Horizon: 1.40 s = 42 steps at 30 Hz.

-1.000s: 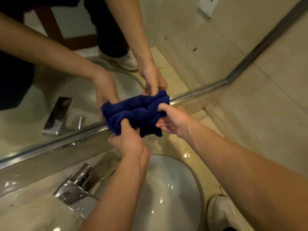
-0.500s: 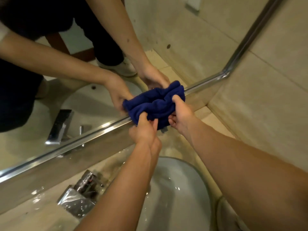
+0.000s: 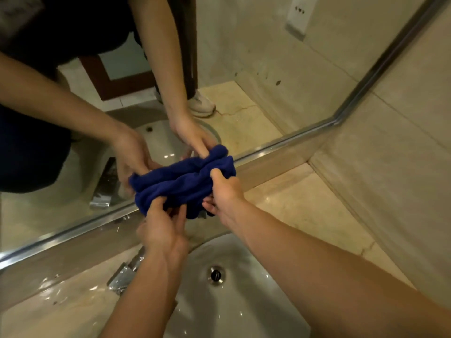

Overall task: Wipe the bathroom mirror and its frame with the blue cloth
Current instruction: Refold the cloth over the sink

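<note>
The blue cloth [image 3: 183, 185] is bunched into a thick roll against the bottom edge of the mirror [image 3: 256, 69]. My left hand [image 3: 162, 230] grips its lower left part from below. At its right end my right hand [image 3: 225, 191] pinches it with thumb on top. The chrome frame [image 3: 280, 143] runs diagonally behind the cloth and turns upward at the right corner. The reflection of both hands and the cloth shows in the glass just above.
A white sink basin [image 3: 244, 301] with a metal drain [image 3: 216, 275] lies below my arms. A chrome faucet [image 3: 124, 276] stands left of it, partly behind my left forearm. The beige stone counter [image 3: 305, 206] extends right to a tiled wall [image 3: 402, 154].
The cloth has been stretched out wider along the frame, with my hands moving apart. The view has tilted down, so the sink drain now shows.
</note>
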{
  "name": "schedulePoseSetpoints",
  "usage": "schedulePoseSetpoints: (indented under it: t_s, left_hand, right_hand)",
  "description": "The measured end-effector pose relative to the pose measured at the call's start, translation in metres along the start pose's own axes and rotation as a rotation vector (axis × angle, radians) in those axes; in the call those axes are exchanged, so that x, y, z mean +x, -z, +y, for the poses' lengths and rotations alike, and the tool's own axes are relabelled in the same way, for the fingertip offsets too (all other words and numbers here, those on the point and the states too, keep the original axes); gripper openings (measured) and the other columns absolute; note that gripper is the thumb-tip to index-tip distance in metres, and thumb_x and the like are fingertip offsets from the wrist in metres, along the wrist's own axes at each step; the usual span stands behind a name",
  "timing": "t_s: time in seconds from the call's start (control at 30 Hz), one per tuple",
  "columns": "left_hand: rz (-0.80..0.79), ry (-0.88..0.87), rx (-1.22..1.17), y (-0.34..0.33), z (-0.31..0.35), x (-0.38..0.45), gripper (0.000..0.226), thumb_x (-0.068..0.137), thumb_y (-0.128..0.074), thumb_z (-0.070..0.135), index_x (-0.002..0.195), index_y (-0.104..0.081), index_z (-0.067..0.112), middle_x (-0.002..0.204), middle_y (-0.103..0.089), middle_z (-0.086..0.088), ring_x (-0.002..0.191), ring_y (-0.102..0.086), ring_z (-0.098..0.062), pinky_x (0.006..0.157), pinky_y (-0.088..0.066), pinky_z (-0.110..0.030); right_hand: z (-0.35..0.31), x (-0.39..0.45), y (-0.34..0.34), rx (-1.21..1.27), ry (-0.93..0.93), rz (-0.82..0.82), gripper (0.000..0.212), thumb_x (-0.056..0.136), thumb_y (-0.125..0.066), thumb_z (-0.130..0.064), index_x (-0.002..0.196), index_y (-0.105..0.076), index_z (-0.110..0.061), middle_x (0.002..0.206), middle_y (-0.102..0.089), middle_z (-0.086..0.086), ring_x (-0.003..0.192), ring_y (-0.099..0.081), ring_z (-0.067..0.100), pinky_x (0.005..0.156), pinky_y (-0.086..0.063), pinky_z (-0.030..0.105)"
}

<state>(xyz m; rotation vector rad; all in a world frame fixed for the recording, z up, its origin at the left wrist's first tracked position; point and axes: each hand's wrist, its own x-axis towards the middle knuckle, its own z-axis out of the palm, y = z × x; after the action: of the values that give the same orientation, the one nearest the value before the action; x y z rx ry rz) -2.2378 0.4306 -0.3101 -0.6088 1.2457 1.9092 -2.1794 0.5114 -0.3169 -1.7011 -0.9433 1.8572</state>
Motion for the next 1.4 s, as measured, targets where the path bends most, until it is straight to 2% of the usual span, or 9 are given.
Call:
schedulePoseSetpoints:
  t_s: [0.1,0.27,0.47,0.63,0.9,1.03,1.13,1.27,1.4]
  left_hand:
    - [0.016,-0.044,0.036,-0.011,-0.007,-0.006,0.010,0.094,-0.058,0.014,0.099,-0.057,0.023,0.106,-0.063,0.001,0.100,-0.060,-0.009,0.090,-0.055,-0.028]
    - [-0.033,-0.041,0.049,-0.032,-0.030,-0.002,0.032,0.095,-0.056,0.016,0.125,-0.055,0.026,0.108,-0.064,0.007,0.104,-0.058,-0.006,0.095,-0.052,-0.025]
    - [-0.085,0.066,0.061,-0.103,-0.094,-0.008,0.028,0.095,-0.054,0.009,0.120,-0.057,0.021,0.109,-0.066,0.000,0.090,-0.062,-0.006,0.078,-0.055,-0.022]
    - [-0.049,0.039,0.069,-0.159,-0.149,-0.022,0.013,0.094,-0.057,0.007,0.088,-0.054,0.019,0.091,-0.066,-0.001,0.074,-0.063,-0.007,0.068,-0.056,-0.023]
    - [-0.150,0.137,0.171,-0.228,-0.211,-0.029,0.007,0.095,-0.056,0.010,0.101,-0.055,0.013,0.093,-0.064,-0.005,0.075,-0.062,-0.012,0.074,-0.059,-0.026]
    - [-0.181,0.135,0.240,-0.260,-0.241,-0.039,0.015,0.096,-0.056,0.018,0.111,-0.056,0.014,0.114,-0.065,-0.008,0.093,-0.065,-0.018,0.077,-0.057,-0.027]
    - [-0.159,0.139,0.250,-0.271,-0.250,-0.047,0.012,0.095,-0.061,0.019,0.105,-0.055,0.016,0.111,-0.065,-0.009,0.090,-0.066,-0.021,0.071,-0.059,-0.027]
    - [-0.156,0.164,0.242,-0.268,-0.247,-0.044,0.025,0.092,-0.064,0.015,0.115,-0.054,0.014,0.101,-0.060,-0.007,0.076,-0.059,-0.015,0.077,-0.059,-0.029]
    - [-0.169,0.208,0.196,-0.257,-0.236,-0.043,0.015,0.092,-0.064,0.010,0.104,-0.055,0.010,0.087,-0.056,-0.006,0.071,-0.057,-0.013,0.088,-0.057,-0.034]
  right_hand:
    - [-0.014,0.006,0.016,-0.108,0.004,-0.016,0.024,0.088,-0.059,-0.027,0.101,-0.061,-0.007,0.064,-0.059,0.007,0.043,-0.054,0.013,0.043,-0.048,0.018]
    - [-0.034,0.024,0.050,-0.190,0.021,-0.050,0.021,0.080,-0.066,-0.024,0.090,-0.062,-0.005,0.064,-0.064,0.010,0.046,-0.061,0.016,0.039,-0.043,0.015]
    - [-0.077,0.065,0.123,-0.201,0.067,0.095,0.020,0.079,-0.065,-0.025,0.086,-0.062,-0.007,0.063,-0.064,0.010,0.047,-0.061,0.017,0.043,-0.044,0.018]
    - [-0.103,0.101,0.179,-0.107,0.102,0.107,0.015,0.078,-0.064,-0.021,0.082,-0.059,-0.007,0.063,-0.057,0.011,0.049,-0.053,0.019,0.045,-0.041,0.020]
    - [-0.135,0.155,0.241,0.101,0.186,0.265,0.017,0.076,-0.066,-0.022,0.068,-0.051,-0.016,0.052,-0.049,0.001,0.040,-0.042,0.015,0.037,-0.031,0.018]
    - [-0.140,0.171,0.258,0.171,0.264,0.364,0.022,0.091,-0.053,-0.035,0.098,-0.056,-0.015,0.096,-0.064,0.009,0.078,-0.064,0.025,0.061,-0.057,0.035]
    - [-0.141,0.172,0.258,0.203,0.261,0.379,0.047,0.090,-0.052,-0.043,0.124,-0.051,-0.010,0.117,-0.062,0.012,0.100,-0.063,0.032,0.084,-0.057,0.050]
    - [-0.141,0.165,0.256,0.279,0.226,0.327,0.042,0.095,-0.050,-0.034,0.131,-0.048,-0.014,0.108,-0.061,0.006,0.091,-0.061,0.026,0.072,-0.052,0.037]
    - [-0.140,0.159,0.244,0.265,0.218,0.366,0.047,0.096,-0.049,-0.034,0.139,-0.042,-0.017,0.126,-0.060,0.012,0.107,-0.061,0.033,0.079,-0.051,0.040]
